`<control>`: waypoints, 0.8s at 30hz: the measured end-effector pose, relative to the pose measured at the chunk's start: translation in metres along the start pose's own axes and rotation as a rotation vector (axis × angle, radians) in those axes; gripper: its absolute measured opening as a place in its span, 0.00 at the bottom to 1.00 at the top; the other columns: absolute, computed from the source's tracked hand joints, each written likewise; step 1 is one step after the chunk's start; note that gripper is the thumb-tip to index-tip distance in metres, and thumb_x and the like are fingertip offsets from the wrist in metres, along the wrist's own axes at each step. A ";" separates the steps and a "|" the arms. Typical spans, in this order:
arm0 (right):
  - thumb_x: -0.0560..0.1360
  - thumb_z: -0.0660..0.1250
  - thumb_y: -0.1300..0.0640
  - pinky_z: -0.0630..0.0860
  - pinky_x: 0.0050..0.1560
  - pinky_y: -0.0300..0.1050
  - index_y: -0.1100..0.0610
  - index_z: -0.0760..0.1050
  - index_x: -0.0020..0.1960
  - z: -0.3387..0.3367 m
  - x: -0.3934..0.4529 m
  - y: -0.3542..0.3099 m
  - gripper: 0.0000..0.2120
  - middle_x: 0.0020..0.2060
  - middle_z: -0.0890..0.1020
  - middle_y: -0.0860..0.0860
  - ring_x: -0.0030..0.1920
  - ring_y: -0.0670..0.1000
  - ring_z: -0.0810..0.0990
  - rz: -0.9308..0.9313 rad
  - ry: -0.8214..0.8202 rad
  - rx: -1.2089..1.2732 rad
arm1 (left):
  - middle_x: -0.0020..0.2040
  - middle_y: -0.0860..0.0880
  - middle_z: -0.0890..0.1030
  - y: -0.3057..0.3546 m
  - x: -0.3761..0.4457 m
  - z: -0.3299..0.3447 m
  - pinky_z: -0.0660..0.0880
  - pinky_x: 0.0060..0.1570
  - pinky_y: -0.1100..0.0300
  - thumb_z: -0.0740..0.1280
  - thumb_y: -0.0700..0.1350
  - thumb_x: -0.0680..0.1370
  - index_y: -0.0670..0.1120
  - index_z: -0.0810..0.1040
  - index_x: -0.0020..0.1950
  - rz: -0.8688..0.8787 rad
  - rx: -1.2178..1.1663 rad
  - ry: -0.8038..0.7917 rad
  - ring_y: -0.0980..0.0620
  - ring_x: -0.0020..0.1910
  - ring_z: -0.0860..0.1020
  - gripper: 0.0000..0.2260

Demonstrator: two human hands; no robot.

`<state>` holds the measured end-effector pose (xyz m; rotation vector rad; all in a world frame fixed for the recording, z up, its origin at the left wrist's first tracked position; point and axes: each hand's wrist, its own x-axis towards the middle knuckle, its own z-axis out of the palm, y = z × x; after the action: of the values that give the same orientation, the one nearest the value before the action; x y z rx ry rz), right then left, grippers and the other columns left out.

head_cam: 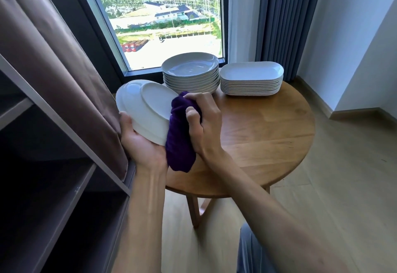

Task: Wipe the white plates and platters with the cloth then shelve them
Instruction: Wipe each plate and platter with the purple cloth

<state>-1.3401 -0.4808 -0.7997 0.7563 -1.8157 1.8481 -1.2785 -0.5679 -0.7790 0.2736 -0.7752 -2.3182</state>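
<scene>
— Left of the hands, what stands there?

— A shelf unit (64, 165) with a brown fabric cover (64, 58) hanging over its front; the compartments are too dark to tell what they hold.

— And the left hand (139, 141)?

— It grips a white plate (146, 109) from below at its lower rim, fingers curled round the edge. The plate is tilted, its underside facing the camera.

— What touches it?

— A purple cloth (179, 135), bunched up and clamped in the right hand (204, 122), presses against the plate's right edge. The two hands sit close together above the near-left part of the round wooden bench (268, 133).

— Beyond the hands?

— A stack of round plates (191, 75) stands on the bench's far side, before the window (161, 15).

— And to the right of that?

— A stack of oblong platters (251, 79), just beside the round ones, with blue curtains (285, 15) behind.
</scene>
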 end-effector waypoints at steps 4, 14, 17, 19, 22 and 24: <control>0.71 0.64 0.53 0.77 0.48 0.52 0.62 0.82 0.53 0.006 0.004 -0.027 0.17 0.51 0.80 0.55 0.50 0.55 0.80 -0.209 -0.033 -0.100 | 0.73 0.35 0.74 -0.002 -0.005 0.004 0.66 0.76 0.43 0.49 0.67 0.82 0.37 0.69 0.77 -0.020 0.094 -0.089 0.38 0.73 0.72 0.38; 0.70 0.73 0.50 0.77 0.47 0.51 0.49 0.83 0.49 0.019 0.062 -0.074 0.08 0.45 0.79 0.47 0.46 0.50 0.78 -0.192 -0.311 -0.255 | 0.65 0.49 0.83 -0.008 -0.019 0.002 0.78 0.62 0.51 0.49 0.63 0.83 0.56 0.84 0.63 0.029 0.183 -0.235 0.49 0.67 0.79 0.26; 0.71 0.72 0.49 0.77 0.51 0.50 0.48 0.83 0.48 0.021 0.085 -0.071 0.07 0.45 0.82 0.46 0.48 0.49 0.79 -0.069 -0.356 -0.232 | 0.65 0.49 0.82 -0.010 -0.017 -0.001 0.79 0.59 0.55 0.55 0.58 0.85 0.54 0.80 0.70 0.038 0.252 -0.319 0.49 0.66 0.80 0.21; 0.71 0.71 0.48 0.77 0.55 0.51 0.47 0.83 0.46 0.022 0.097 -0.066 0.06 0.45 0.84 0.46 0.50 0.50 0.80 0.012 -0.412 -0.224 | 0.67 0.46 0.81 -0.010 -0.015 -0.001 0.79 0.59 0.54 0.63 0.55 0.82 0.47 0.70 0.77 0.003 0.259 -0.321 0.47 0.66 0.80 0.25; 0.69 0.68 0.47 0.77 0.56 0.51 0.46 0.82 0.42 0.022 0.106 -0.058 0.06 0.43 0.85 0.46 0.50 0.50 0.81 0.094 -0.394 -0.161 | 0.63 0.46 0.82 -0.013 -0.012 -0.003 0.80 0.55 0.53 0.66 0.46 0.81 0.44 0.67 0.78 0.018 0.312 -0.317 0.47 0.61 0.81 0.26; 0.70 0.68 0.48 0.78 0.56 0.50 0.50 0.83 0.43 0.018 0.109 -0.047 0.08 0.43 0.85 0.46 0.49 0.49 0.81 0.174 -0.286 -0.067 | 0.59 0.47 0.84 -0.014 -0.009 -0.005 0.81 0.52 0.54 0.65 0.40 0.79 0.45 0.72 0.74 0.067 0.356 -0.344 0.48 0.58 0.83 0.22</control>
<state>-1.3905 -0.5036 -0.6928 0.9016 -2.1728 1.8507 -1.2774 -0.5558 -0.7911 -0.0011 -1.3498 -2.1803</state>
